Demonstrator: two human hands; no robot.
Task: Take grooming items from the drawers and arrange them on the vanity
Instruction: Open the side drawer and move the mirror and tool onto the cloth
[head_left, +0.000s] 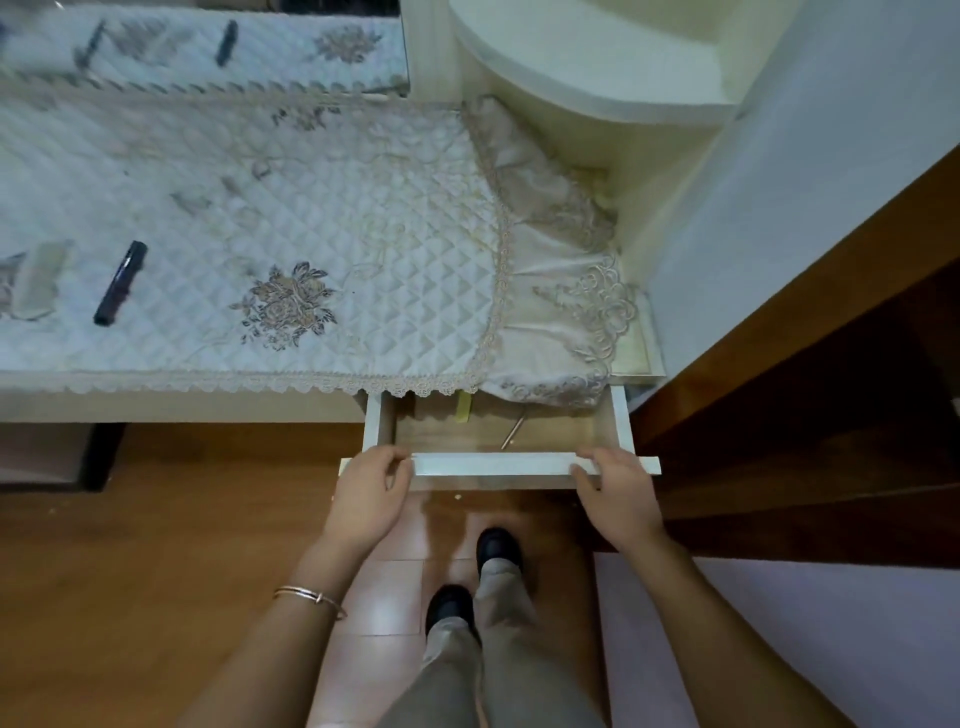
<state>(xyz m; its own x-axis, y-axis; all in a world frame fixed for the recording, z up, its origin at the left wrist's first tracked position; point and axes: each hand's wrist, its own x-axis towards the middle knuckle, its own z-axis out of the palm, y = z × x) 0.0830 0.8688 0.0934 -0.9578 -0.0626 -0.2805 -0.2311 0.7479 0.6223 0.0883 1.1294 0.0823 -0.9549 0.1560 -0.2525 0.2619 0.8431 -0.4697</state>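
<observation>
Gripping the white, part-open drawer (493, 462) front, both hands (370, 493) clenched on its ends.

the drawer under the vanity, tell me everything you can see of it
The drawer is pale cream outside with a brown wood-look floor, pulled partly open below the lace-edged vanity cloth. The left hand and right hand grip the two ends of its front panel. Inside show a yellowish strip and a thin metal stick; the rest is hidden.

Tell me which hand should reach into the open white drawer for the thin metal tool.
Probably right. The right hand grips the drawer front nearer the thin metal tool; the left hand sits further away.
</observation>
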